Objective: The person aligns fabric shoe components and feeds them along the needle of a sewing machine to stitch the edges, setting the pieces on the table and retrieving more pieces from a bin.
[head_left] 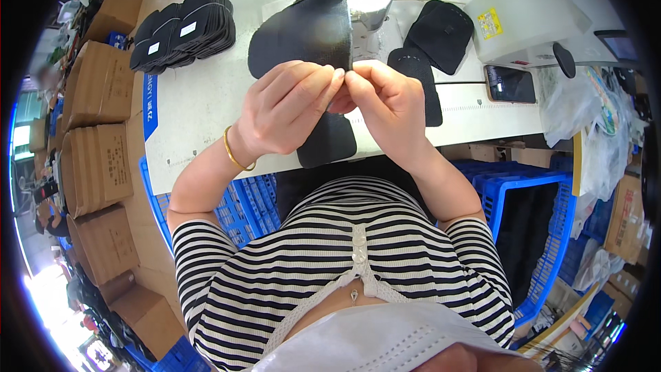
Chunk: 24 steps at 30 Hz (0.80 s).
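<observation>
Both my hands meet in front of a sewing machine [375, 10] and pinch the near edge of a black fabric piece [296, 38]. My left hand [286, 103], with a gold bangle at the wrist, has its fingers closed on that edge. Right beside it, my right hand [389, 100] grips the same edge between thumb and forefinger. The far end of the piece lies under the machine's needle area. Another black part [329, 143] hangs below my hands at the table's front edge; whether it joins the held piece is hidden by my fingers.
Bundled black pieces [182, 31] lie at the table's back left. Loose black pieces [441, 34] and a phone [509, 84] are on the right. Blue crates [527, 189] stand below the table. Cardboard boxes [96, 169] line the left; plastic bags [585, 110] hang at the right.
</observation>
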Each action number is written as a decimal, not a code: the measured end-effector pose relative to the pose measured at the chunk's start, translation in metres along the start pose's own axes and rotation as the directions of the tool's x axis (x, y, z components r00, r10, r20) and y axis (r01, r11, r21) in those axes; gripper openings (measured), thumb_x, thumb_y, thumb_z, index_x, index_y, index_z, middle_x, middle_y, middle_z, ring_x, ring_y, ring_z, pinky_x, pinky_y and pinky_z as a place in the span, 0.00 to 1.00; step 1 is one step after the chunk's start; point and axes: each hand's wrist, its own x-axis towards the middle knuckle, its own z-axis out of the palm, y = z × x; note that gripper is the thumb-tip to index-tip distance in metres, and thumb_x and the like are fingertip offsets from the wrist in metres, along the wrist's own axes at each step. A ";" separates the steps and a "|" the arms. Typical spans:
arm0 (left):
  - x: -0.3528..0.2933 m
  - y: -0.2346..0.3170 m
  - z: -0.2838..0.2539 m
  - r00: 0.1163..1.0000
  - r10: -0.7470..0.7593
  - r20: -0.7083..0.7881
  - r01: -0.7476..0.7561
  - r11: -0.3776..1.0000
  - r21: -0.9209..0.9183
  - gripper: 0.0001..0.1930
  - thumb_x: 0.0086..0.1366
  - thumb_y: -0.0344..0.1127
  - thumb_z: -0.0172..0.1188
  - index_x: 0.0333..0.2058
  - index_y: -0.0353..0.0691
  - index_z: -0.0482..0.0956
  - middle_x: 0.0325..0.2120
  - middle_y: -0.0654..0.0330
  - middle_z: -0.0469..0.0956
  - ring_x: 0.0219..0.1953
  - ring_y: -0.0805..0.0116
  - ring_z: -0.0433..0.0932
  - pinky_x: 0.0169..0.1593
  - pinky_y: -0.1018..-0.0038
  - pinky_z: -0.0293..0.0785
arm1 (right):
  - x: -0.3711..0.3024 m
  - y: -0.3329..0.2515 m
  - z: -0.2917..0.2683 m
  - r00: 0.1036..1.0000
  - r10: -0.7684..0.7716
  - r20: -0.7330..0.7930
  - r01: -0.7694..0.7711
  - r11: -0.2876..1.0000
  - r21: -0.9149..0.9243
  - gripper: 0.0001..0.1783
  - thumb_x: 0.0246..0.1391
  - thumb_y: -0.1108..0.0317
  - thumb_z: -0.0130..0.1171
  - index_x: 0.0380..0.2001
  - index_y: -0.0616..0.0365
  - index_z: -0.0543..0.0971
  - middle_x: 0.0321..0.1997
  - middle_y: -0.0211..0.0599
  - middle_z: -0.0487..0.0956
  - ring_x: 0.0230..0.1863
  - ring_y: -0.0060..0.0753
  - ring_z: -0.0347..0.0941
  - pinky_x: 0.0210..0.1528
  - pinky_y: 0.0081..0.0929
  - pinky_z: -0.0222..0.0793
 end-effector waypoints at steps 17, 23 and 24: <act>0.005 -0.018 0.020 0.992 -0.072 -0.102 0.082 0.992 0.099 0.18 0.39 0.26 0.62 0.34 0.32 0.83 0.35 0.57 0.80 0.38 0.62 0.79 0.39 0.70 0.79 | 0.024 -0.002 -0.007 0.998 0.050 -0.044 -0.047 0.997 0.054 0.13 0.61 0.68 0.48 0.29 0.63 0.78 0.18 0.33 0.80 0.17 0.13 0.70 0.20 0.14 0.65; 0.006 -0.036 0.026 0.991 -0.014 -0.132 0.029 0.994 0.110 0.17 0.37 0.27 0.62 0.32 0.32 0.82 0.34 0.57 0.80 0.36 0.61 0.80 0.38 0.70 0.79 | 0.039 0.003 -0.005 0.997 0.025 -0.077 -0.020 0.998 0.066 0.13 0.61 0.67 0.49 0.27 0.62 0.78 0.17 0.31 0.80 0.16 0.13 0.70 0.19 0.15 0.64; 0.008 -0.038 0.026 0.991 0.002 -0.135 0.013 0.994 0.111 0.17 0.37 0.27 0.62 0.31 0.32 0.82 0.33 0.56 0.80 0.36 0.61 0.80 0.37 0.70 0.79 | 0.042 0.004 -0.005 0.997 0.023 -0.077 -0.018 0.998 0.065 0.13 0.61 0.67 0.49 0.27 0.62 0.78 0.17 0.31 0.80 0.16 0.13 0.70 0.19 0.15 0.64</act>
